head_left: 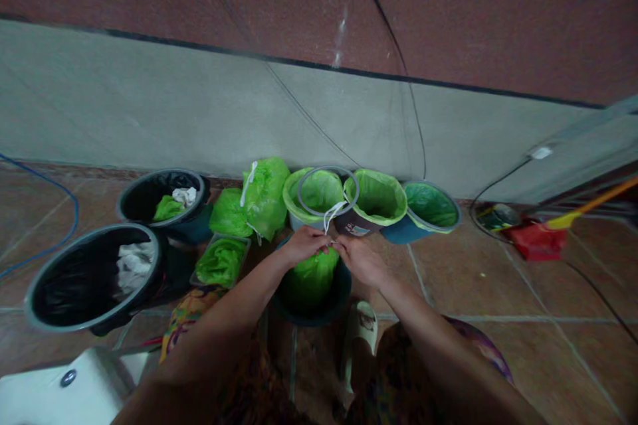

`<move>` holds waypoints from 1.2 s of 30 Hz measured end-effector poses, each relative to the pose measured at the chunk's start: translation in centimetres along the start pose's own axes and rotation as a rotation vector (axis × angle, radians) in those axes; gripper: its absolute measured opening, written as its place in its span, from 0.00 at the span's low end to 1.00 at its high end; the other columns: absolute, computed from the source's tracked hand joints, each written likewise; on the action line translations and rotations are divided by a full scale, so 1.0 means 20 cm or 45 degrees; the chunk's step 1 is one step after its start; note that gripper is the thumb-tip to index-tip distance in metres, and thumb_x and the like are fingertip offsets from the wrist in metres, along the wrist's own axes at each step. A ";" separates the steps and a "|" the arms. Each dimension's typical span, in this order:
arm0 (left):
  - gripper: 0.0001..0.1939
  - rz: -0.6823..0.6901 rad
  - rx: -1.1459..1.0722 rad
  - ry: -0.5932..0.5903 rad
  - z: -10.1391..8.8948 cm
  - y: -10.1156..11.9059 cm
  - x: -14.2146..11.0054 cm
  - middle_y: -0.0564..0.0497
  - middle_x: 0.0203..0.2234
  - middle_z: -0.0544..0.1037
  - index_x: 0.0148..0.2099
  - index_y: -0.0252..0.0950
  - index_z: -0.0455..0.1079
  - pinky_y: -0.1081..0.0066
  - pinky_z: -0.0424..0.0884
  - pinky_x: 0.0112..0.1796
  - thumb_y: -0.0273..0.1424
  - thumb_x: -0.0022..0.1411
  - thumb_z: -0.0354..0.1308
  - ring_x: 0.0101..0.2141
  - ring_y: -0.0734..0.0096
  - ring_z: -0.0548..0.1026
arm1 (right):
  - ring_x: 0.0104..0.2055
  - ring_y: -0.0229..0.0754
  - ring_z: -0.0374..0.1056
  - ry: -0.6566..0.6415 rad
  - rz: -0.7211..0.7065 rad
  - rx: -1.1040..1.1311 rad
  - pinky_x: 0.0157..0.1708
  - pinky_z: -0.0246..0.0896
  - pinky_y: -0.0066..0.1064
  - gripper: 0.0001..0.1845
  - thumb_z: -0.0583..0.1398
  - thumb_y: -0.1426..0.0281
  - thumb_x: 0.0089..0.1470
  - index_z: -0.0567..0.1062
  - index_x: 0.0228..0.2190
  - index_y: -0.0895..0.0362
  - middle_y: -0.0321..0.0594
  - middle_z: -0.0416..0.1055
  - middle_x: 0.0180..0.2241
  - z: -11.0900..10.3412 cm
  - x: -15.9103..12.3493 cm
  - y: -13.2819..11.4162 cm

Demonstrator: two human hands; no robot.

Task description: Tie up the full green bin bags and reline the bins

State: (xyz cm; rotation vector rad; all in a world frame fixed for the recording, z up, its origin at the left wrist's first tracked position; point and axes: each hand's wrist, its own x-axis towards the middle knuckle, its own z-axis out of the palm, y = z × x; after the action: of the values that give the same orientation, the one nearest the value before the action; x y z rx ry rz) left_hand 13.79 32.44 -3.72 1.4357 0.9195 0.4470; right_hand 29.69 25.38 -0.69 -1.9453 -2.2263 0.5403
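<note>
In the head view, a green garbage bag [314,279] stands inside a dark bin [314,320] in front of me. My left hand [303,244] and my right hand [361,259] meet above it, fingers closed around the gathered neck of the bag. White drawstring loops [333,214] stick up from between them. Just beyond, a grey bin ring [300,194] lies across the rims of a light bin [312,191] and a dark brown bin [356,224], both with green liners. My fingertips partly cover the bag's neck.
Tied green bags [266,199] lean by the wall, beside a small container [220,262] of green bags. Two black-lined bins [92,279] with white paper stand left. A blue bin [432,206], red dustpan [537,240] and black cable [483,196] are right. A white stool-like object [54,392] sits lower left.
</note>
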 end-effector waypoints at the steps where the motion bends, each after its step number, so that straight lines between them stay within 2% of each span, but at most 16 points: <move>1: 0.13 0.022 0.021 0.003 0.00 0.00 0.00 0.53 0.18 0.72 0.25 0.31 0.73 0.76 0.59 0.24 0.35 0.53 0.56 0.20 0.79 0.64 | 0.32 0.38 0.68 -0.038 0.014 0.045 0.36 0.57 0.29 0.16 0.49 0.67 0.64 0.75 0.35 0.57 0.42 0.75 0.31 0.00 0.00 0.00; 4: 0.10 0.148 0.144 0.014 -0.02 -0.01 0.00 0.54 0.18 0.72 0.27 0.31 0.74 0.76 0.61 0.26 0.33 0.53 0.57 0.22 0.77 0.66 | 0.30 0.37 0.67 -0.149 -0.030 0.175 0.32 0.54 0.27 0.15 0.51 0.66 0.63 0.75 0.32 0.57 0.39 0.74 0.29 0.01 0.00 0.00; 6: 0.09 0.256 0.308 0.006 -0.04 0.00 -0.01 0.54 0.21 0.74 0.29 0.32 0.75 0.75 0.64 0.29 0.30 0.54 0.56 0.24 0.76 0.69 | 0.29 0.37 0.66 -0.155 -0.041 0.241 0.30 0.54 0.27 0.16 0.52 0.63 0.62 0.76 0.31 0.56 0.38 0.73 0.27 0.01 0.00 0.02; 9: 0.09 0.458 0.665 0.013 -0.04 0.03 -0.03 0.54 0.24 0.77 0.32 0.35 0.76 0.69 0.67 0.42 0.27 0.57 0.54 0.29 0.72 0.73 | 0.30 0.39 0.66 0.059 -0.022 0.356 0.33 0.56 0.28 0.15 0.52 0.65 0.60 0.76 0.30 0.56 0.40 0.73 0.28 -0.01 0.02 0.05; 11: 0.09 0.595 0.881 0.040 -0.04 0.04 -0.05 0.54 0.28 0.79 0.35 0.37 0.75 0.60 0.62 0.53 0.25 0.58 0.54 0.33 0.70 0.75 | 0.33 0.40 0.67 0.227 -0.013 0.480 0.35 0.58 0.29 0.12 0.53 0.68 0.56 0.76 0.32 0.57 0.42 0.74 0.31 -0.02 0.04 0.07; 13: 0.10 0.699 1.031 0.050 -0.04 0.05 -0.06 0.54 0.31 0.80 0.39 0.39 0.74 0.54 0.54 0.58 0.24 0.58 0.53 0.36 0.69 0.76 | 0.35 0.41 0.68 0.267 -0.062 0.662 0.36 0.60 0.30 0.11 0.56 0.68 0.52 0.76 0.34 0.57 0.41 0.75 0.33 -0.01 0.06 0.08; 17: 0.10 0.867 1.249 0.075 -0.03 0.04 -0.07 0.54 0.30 0.80 0.40 0.39 0.73 0.54 0.52 0.59 0.24 0.60 0.52 0.36 0.69 0.76 | 0.34 0.41 0.67 0.148 -0.161 1.046 0.37 0.61 0.31 0.08 0.59 0.66 0.47 0.75 0.29 0.56 0.37 0.74 0.31 0.06 0.08 0.07; 22: 0.08 1.066 1.422 0.192 -0.03 0.05 -0.08 0.54 0.28 0.79 0.36 0.39 0.72 0.55 0.51 0.60 0.25 0.63 0.52 0.32 0.72 0.75 | 0.31 0.38 0.64 0.013 -0.025 1.322 0.34 0.60 0.29 0.07 0.59 0.66 0.46 0.75 0.28 0.56 0.36 0.73 0.29 0.10 0.09 0.06; 27: 0.11 1.157 1.351 0.379 -0.01 0.05 -0.10 0.55 0.35 0.80 0.36 0.40 0.74 0.56 0.47 0.62 0.27 0.67 0.51 0.34 0.75 0.75 | 0.26 0.32 0.58 -0.177 0.107 1.523 0.26 0.51 0.24 0.12 0.62 0.69 0.44 0.77 0.35 0.56 0.33 0.70 0.28 0.06 0.06 0.06; 30: 0.11 1.162 1.287 0.454 -0.01 0.06 -0.11 0.55 0.39 0.80 0.39 0.42 0.75 0.55 0.45 0.63 0.28 0.67 0.51 0.37 0.75 0.75 | 0.25 0.31 0.57 -0.192 0.191 1.560 0.25 0.51 0.24 0.14 0.64 0.65 0.45 0.77 0.36 0.57 0.34 0.69 0.28 0.05 0.05 0.06; 32: 0.11 1.120 1.279 0.465 -0.01 0.06 -0.10 0.54 0.38 0.80 0.38 0.42 0.76 0.55 0.47 0.61 0.29 0.66 0.52 0.38 0.72 0.74 | 0.25 0.32 0.57 -0.124 0.232 1.491 0.25 0.52 0.25 0.13 0.63 0.62 0.47 0.76 0.34 0.57 0.34 0.69 0.26 0.05 0.05 0.06; 34: 0.10 1.027 1.290 0.438 -0.02 0.06 -0.09 0.53 0.35 0.79 0.36 0.42 0.77 0.55 0.52 0.59 0.30 0.66 0.53 0.37 0.71 0.74 | 0.27 0.35 0.61 0.023 0.206 1.245 0.28 0.55 0.27 0.11 0.60 0.63 0.51 0.76 0.31 0.57 0.35 0.69 0.27 0.04 0.06 0.07; 36: 0.11 0.891 1.291 0.381 -0.02 0.05 -0.08 0.53 0.31 0.79 0.34 0.41 0.77 0.58 0.57 0.56 0.29 0.65 0.53 0.35 0.70 0.74 | 0.32 0.37 0.64 0.169 0.127 0.851 0.34 0.57 0.29 0.10 0.57 0.67 0.54 0.76 0.29 0.58 0.38 0.71 0.30 0.03 0.07 0.07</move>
State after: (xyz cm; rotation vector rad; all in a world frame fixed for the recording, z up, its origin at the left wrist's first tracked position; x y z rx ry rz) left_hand 12.83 31.62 -2.31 2.7046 0.8904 0.7794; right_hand 30.57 26.76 -1.82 -1.6685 -1.5830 0.9807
